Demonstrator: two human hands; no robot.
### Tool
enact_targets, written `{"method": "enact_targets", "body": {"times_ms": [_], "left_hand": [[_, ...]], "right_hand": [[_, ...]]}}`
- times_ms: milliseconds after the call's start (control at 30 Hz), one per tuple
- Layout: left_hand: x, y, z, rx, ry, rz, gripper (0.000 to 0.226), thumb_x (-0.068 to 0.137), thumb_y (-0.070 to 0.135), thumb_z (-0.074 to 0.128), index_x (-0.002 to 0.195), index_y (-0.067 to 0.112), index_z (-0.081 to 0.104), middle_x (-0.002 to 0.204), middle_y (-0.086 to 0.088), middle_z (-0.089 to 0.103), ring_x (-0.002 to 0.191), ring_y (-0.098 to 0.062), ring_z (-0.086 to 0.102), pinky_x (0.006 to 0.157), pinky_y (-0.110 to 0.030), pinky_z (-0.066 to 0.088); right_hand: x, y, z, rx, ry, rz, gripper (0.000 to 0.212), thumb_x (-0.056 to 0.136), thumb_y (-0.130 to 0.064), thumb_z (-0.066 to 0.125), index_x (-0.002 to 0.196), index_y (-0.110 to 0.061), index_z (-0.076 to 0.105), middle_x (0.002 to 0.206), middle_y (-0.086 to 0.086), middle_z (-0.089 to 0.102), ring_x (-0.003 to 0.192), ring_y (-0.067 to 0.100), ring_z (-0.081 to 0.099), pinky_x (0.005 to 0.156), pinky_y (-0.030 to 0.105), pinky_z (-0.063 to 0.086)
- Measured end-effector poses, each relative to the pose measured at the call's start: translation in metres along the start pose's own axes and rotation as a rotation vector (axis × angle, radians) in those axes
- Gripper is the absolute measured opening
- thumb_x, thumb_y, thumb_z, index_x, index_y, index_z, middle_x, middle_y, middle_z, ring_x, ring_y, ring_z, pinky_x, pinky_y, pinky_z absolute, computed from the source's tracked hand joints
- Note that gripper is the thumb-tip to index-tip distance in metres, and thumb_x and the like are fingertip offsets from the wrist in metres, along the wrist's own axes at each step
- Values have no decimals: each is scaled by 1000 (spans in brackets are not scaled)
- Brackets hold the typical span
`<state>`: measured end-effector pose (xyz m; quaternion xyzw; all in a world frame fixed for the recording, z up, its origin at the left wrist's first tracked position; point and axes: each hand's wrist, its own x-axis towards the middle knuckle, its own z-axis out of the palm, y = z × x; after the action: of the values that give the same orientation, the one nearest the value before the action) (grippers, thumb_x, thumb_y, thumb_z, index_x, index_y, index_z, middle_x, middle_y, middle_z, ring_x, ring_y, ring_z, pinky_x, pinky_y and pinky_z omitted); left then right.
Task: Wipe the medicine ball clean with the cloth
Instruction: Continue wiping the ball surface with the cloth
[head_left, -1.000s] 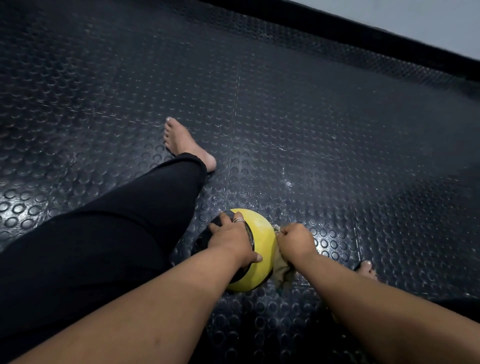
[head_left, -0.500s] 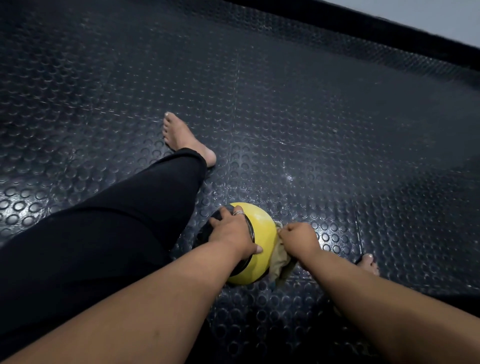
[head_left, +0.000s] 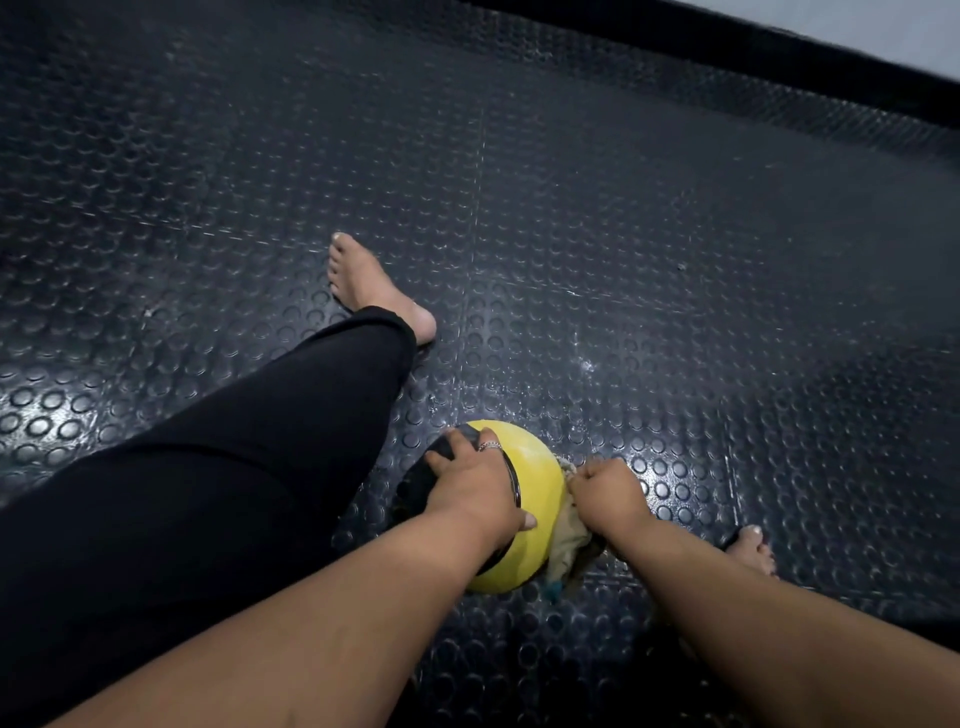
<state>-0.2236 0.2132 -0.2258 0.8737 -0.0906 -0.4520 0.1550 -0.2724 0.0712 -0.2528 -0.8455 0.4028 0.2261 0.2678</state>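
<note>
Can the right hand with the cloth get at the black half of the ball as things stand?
Probably not directly. The right hand presses the cloth against the yellow side of the medicine ball, while the left hand lies spread over the black half. The ball would likely need turning first.

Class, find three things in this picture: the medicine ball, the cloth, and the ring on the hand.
medicine ball (head_left: 537, 467): head view, bare yellow top.
cloth (head_left: 569, 548): head view, bunched folds under the right hand.
ring (head_left: 489, 446): head view, band on a left-hand finger.

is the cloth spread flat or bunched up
Bunched up. The cloth is crumpled in the right hand, whose fingers curl round it, pressed against the right side of the medicine ball, loose folds hanging below.
</note>
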Motion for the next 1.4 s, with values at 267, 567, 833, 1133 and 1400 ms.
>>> {"method": "enact_targets", "body": {"times_ms": [267, 567, 833, 1133, 1400], "left_hand": [[4, -7, -6, -56, 25, -32, 114, 75, 41, 82, 154, 16, 3, 162, -13, -5, 147, -43, 8, 116, -50, 28], [3, -2, -3, -32, 33, -16, 114, 78, 42, 80, 155, 18, 1, 162, -13, -7, 147, -43, 4, 113, -54, 29], [5, -7, -5, -49, 34, -38, 114, 76, 40, 82, 155, 18, 3, 163, -10, -6, 147, -41, 6, 115, -53, 29], [3, -7, -6, -42, 19, -36, 114, 77, 39, 81, 155, 17, 0, 163, -9, -7, 147, -42, 5, 116, -52, 26], [7, -8, -8, -71, 31, -38, 114, 76, 39, 82, 155, 18, 2, 163, -7, -4, 148, -40, 7, 116, -51, 27]], "right_hand": [[-34, -14, 12, 153, 95, -209, 26, 93, -10, 50, 68, -10, 58, 55, -2, 49, 46, 6, 42, 35, 11, 30], [6, 4, 0, 19, -101, 20, 30, 94, -7, 43, 116, -4, 62, 120, 10, 62, 108, 24, 57, 81, 22, 45], [4, 0, 14, 87, 14, 64, 24, 91, -5, 48, 104, -3, 68, 106, 14, 66, 94, 26, 62, 70, 20, 43], [-25, 1, 19, 65, 141, -122, 23, 96, -15, 45, 101, -5, 65, 100, 8, 57, 76, 15, 49, 66, 19, 34], [5, -10, 6, -57, -29, 10, 21, 89, -4, 48, 95, 2, 68, 98, 15, 68, 89, 27, 62, 65, 22, 41]]}}
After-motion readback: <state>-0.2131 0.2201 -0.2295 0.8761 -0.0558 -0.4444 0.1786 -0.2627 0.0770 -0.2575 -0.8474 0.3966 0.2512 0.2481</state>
